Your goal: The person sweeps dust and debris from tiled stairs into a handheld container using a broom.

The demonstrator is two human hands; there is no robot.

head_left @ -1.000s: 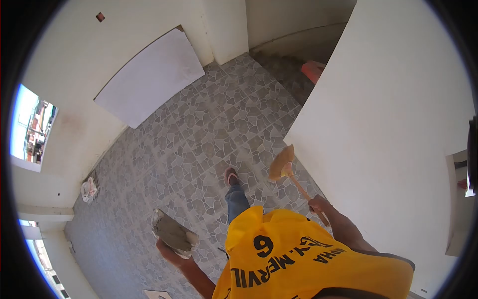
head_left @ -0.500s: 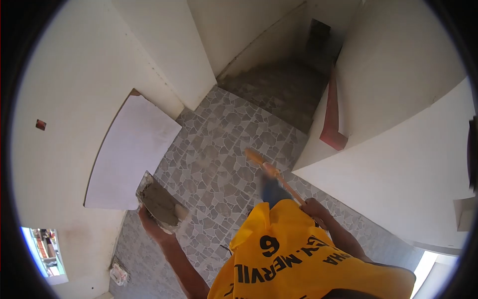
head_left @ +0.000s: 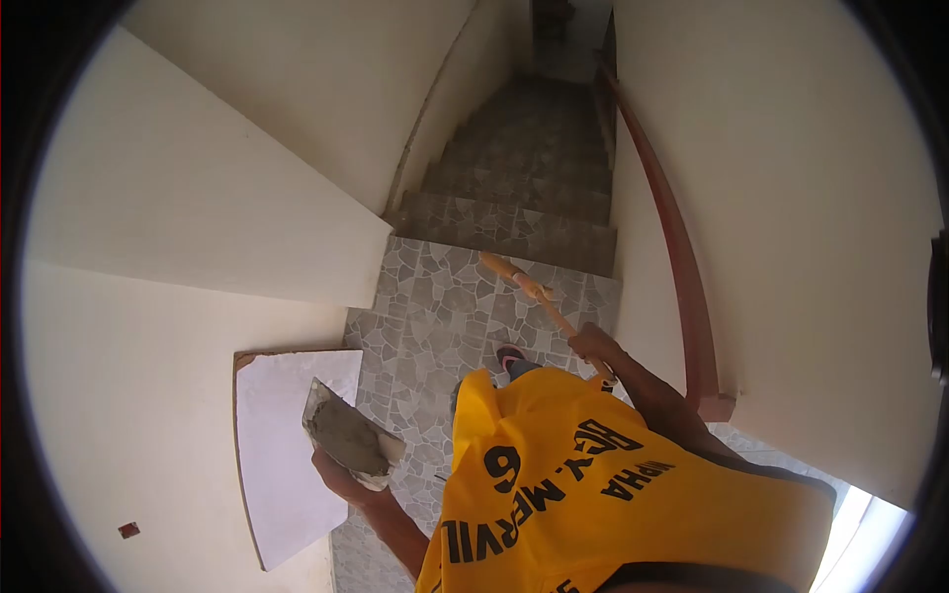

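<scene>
My left hand point(head_left: 338, 474) holds a flat board point(head_left: 346, 431) from below, its top smeared with grey mortar; a pale block-like piece shows at its right end. My fingers are mostly hidden under the board. My right hand point(head_left: 593, 343) is wrapped round a long wooden handle point(head_left: 560, 318). The far end of the handle has a thicker tan part point(head_left: 502, 267) with something pale wrapped below it, held above the tiled floor near the top stair edge.
Stairs point(head_left: 524, 188) lead down ahead between walls. A red-brown handrail point(head_left: 682, 257) runs along the right wall. A white panel point(head_left: 287, 425) leans at the left wall. A shoe point(head_left: 510, 352) shows on the patterned tile floor point(head_left: 420, 336).
The view has turned toward the stairs, so more steps and handrail show. Both hands still hold their things. A shoe has come into view below the handle.
</scene>
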